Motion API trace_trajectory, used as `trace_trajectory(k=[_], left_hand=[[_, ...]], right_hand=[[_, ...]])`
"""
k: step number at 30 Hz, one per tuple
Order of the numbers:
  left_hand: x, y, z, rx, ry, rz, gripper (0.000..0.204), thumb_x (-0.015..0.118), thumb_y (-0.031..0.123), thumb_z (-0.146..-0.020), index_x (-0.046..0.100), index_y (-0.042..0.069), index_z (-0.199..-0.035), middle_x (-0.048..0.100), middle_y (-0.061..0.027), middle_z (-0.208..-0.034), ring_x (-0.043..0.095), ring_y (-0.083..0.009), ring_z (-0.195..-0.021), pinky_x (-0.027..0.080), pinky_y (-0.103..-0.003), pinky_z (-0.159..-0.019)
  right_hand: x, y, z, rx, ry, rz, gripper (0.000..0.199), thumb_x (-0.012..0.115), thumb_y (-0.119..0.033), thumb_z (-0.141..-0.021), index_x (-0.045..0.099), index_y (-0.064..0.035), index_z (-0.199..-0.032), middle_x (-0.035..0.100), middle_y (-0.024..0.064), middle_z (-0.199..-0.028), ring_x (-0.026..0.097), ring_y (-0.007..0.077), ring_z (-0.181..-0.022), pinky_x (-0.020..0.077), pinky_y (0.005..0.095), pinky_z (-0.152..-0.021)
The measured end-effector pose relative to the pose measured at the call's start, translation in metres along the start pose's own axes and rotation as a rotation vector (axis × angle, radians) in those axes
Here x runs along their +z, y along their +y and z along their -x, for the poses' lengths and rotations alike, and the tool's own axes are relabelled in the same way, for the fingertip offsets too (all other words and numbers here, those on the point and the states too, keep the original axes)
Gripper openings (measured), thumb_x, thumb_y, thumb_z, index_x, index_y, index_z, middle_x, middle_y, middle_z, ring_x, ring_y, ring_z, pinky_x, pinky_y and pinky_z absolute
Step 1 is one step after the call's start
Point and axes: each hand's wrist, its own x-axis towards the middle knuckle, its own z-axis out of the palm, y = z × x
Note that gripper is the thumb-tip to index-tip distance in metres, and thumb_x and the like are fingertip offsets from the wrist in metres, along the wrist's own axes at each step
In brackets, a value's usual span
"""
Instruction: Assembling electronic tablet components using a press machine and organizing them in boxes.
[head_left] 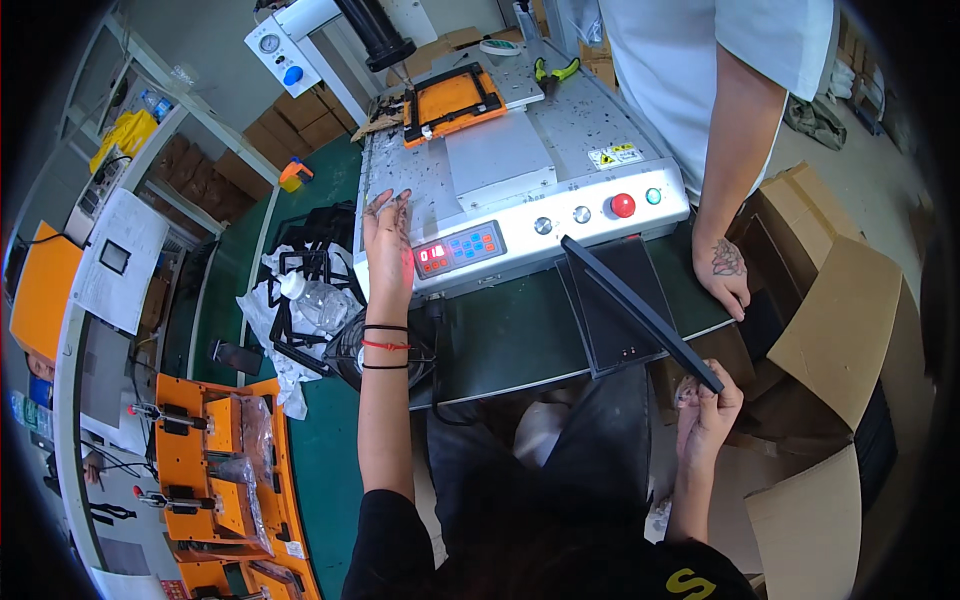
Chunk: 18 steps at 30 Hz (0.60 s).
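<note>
My right hand [704, 410] grips the lower end of a thin black flat panel [635, 308], seen nearly edge-on and tilted up to the left. Its far end reaches the machine's front face. Below it, dark flat sheets [618, 290] lie at the table's edge. My left hand [388, 235], smudged with dark marks, is open beside the control panel [460, 248], its fingers loosely apart and nothing in them. On the white press machine [505, 220], an orange fixture [455, 105] carries a black rectangular frame [462, 80] under the press head [385, 45].
A co-worker's tattooed hand [725, 278] rests at the table's right edge. Open cardboard boxes [840, 330] stand at the right. Left of the machine are a clear bottle [320, 303] and black frames [290, 335]. Orange clamp fixtures [225, 470] stand lower left; green-handled cutters [556, 70] lie at the back.
</note>
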Motion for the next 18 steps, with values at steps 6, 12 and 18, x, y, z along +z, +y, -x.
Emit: trace_trajectory(k=[6,12,18], left_hand=[[0.003,0.002,0.001,-0.039,-0.008,-0.031,0.034,0.047,0.007,-0.089,0.036,-0.004,-0.12,0.05,-0.0206,-0.115,0.049,-0.0205,-0.109,0.035,-0.027,-0.1],[0.002,0.004,-0.001,-0.034,-0.023,-0.062,0.032,0.045,0.007,-0.09,0.038,-0.003,-0.119,0.051,-0.0189,-0.113,0.05,-0.0194,-0.107,0.035,-0.027,-0.099],[0.016,0.009,-0.007,-0.113,-0.02,-0.258,0.041,0.054,0.02,-0.086,0.039,0.0,-0.118,0.048,-0.0144,-0.112,0.045,-0.0171,-0.103,0.034,-0.024,-0.089]], right_hand=[[0.001,0.003,0.001,-0.022,0.028,-0.004,0.029,0.065,-0.02,-0.084,0.046,-0.0033,-0.069,0.047,0.003,-0.077,0.046,0.0064,-0.06,0.0377,0.0179,-0.052],[-0.018,0.014,0.003,-0.032,-0.023,-0.016,0.039,0.066,-0.022,-0.083,0.057,0.0078,-0.107,0.06,0.0131,-0.093,0.057,0.0108,-0.061,0.0487,0.0232,-0.056],[-0.014,0.01,-0.002,-0.085,-0.05,0.005,0.035,0.065,-0.019,-0.084,0.057,0.0079,-0.106,0.059,0.0125,-0.093,0.057,0.0128,-0.063,0.0481,0.0244,-0.058]])
